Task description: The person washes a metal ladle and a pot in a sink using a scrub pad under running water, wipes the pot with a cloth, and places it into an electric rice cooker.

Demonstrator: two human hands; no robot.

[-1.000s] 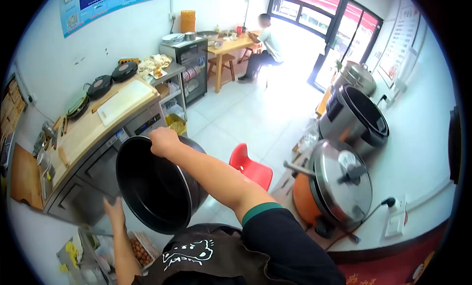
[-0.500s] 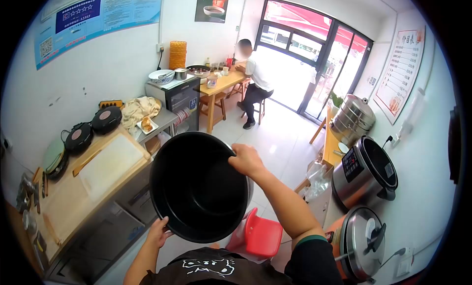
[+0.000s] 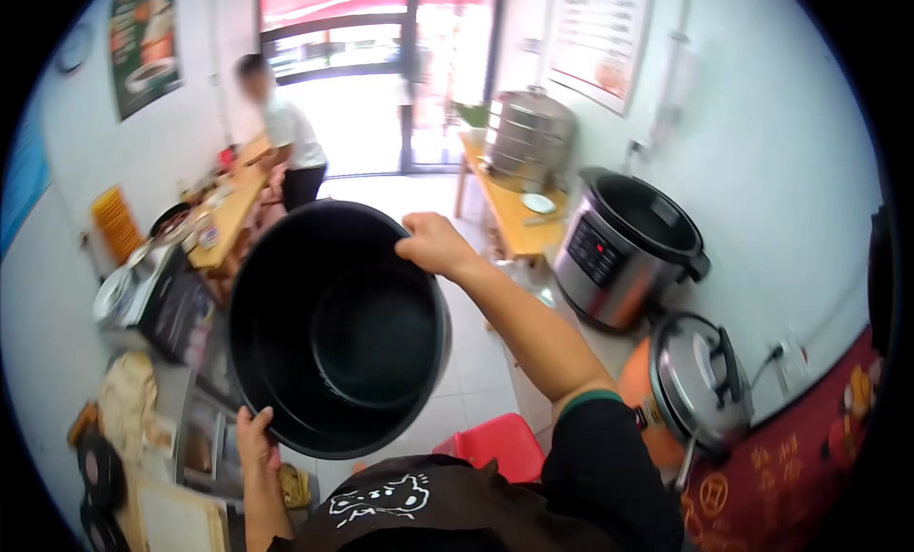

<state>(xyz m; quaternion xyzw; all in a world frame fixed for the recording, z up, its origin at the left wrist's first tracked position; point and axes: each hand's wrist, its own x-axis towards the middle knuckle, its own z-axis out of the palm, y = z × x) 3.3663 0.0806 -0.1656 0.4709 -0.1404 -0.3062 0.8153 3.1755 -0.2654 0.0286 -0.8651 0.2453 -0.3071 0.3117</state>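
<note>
A large black cooker inner pot (image 3: 376, 333) is held up in front of me, tilted so its dark inside faces me. My right hand (image 3: 436, 244) is closed on its upper right rim. At the lower left rim, my left hand (image 3: 257, 442) grips with the thumb over the edge. Nothing shows inside the pot except a faint shine on its bottom. To the right stands an electric pressure cooker (image 3: 624, 252) with its top open and a red light on its panel. Nearer to me is an orange cooker (image 3: 657, 400) with its metal lid on.
A stacked metal steamer (image 3: 528, 138) stands on a wooden table (image 3: 519, 230) at the back right. A red stool (image 3: 495, 447) is low before me. At left are a worktop with a cutting board (image 3: 181, 519) and cloth (image 3: 127, 400). A person (image 3: 290, 138) is by the far table.
My view has turned to the right, bringing the open cooker nearer the middle. Both hands still hold the pot. The person at the back has gone from sitting to more upright.
</note>
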